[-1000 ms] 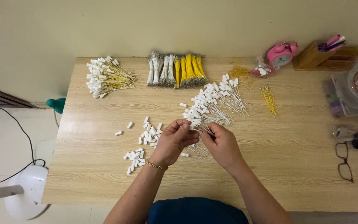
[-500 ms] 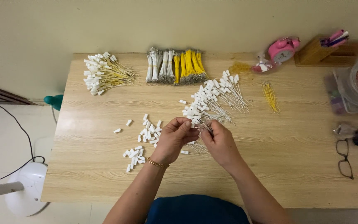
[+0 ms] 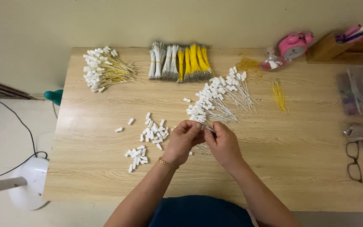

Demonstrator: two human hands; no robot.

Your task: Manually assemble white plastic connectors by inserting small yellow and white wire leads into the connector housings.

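The counter (image 3: 106, 168) is pale wood-grain laminate, matte and rectangular. Both hands meet at its middle. The left hand (image 3: 182, 141), with a thin gold bracelet (image 3: 167, 163) at the wrist, has its fingers curled narrow, the tips pinched at the near end of the wires; what exactly they pinch is too small to tell. The right hand (image 3: 223, 143) is likewise curled close, fingertips just beside the left's, touching thin white wires (image 3: 209, 126) that run from under the hands.

Those wires belong to a loose fan of white wires with small white blocky plastic caps (image 3: 215, 94), lying just beyond the hands and spreading toward the back right. The caps are too many to count.

Left of the hands lie loose caps (image 3: 152, 132), short white rectangular pieces, in two small heaps with two or three strays further left.

At the back left lies one sheaf of yellowish wires with white caps (image 3: 101, 69). At the back centre stand about six bundles (image 3: 179, 63) side by side: three of white wire, three of glossy yellow. A small bunch of thin yellow strands (image 3: 279, 94) lies to the right.

At the right edge rest one pair of dark-framed glasses (image 3: 353, 162), and at the back right a round pink clock (image 3: 294, 44) and a wooden holder (image 3: 328, 48).
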